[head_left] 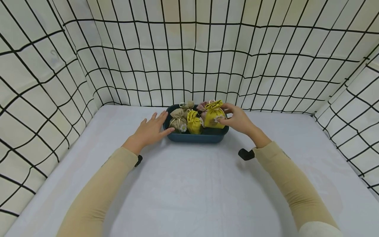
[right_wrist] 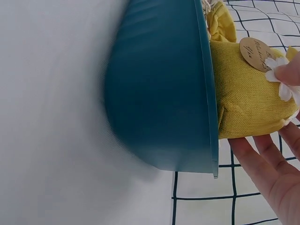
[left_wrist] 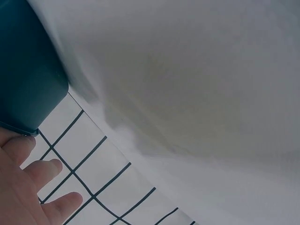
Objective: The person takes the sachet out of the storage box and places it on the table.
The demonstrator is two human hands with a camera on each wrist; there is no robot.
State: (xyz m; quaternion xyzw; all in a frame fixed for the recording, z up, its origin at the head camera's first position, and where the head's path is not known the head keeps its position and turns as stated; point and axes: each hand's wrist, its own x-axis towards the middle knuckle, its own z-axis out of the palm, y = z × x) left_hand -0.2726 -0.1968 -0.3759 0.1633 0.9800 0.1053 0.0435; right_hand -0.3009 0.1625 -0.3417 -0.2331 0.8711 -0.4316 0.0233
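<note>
A dark teal tub [head_left: 195,138] near the back of the table holds several small drawstring pouches. My right hand [head_left: 238,120] grips a yellow pouch [head_left: 214,118] at the tub's right end, thumb on its white flower. In the right wrist view that yellow pouch [right_wrist: 248,89] rises above the rim and shows a round brown tag [right_wrist: 255,54]. My left hand [head_left: 152,130] lies with spread fingers against the tub's left end. The left wrist view shows its fingers [left_wrist: 44,173] at the rim. Inside are a beige pouch [head_left: 177,121], another yellow pouch [head_left: 194,122] and a pink one [head_left: 202,106].
A white cloth [head_left: 189,184] covers the table. Black grid netting [head_left: 192,62] over white sheeting stands behind the tub and along both sides. Small black wrist pieces, one on the right [head_left: 246,154], show below the sleeves.
</note>
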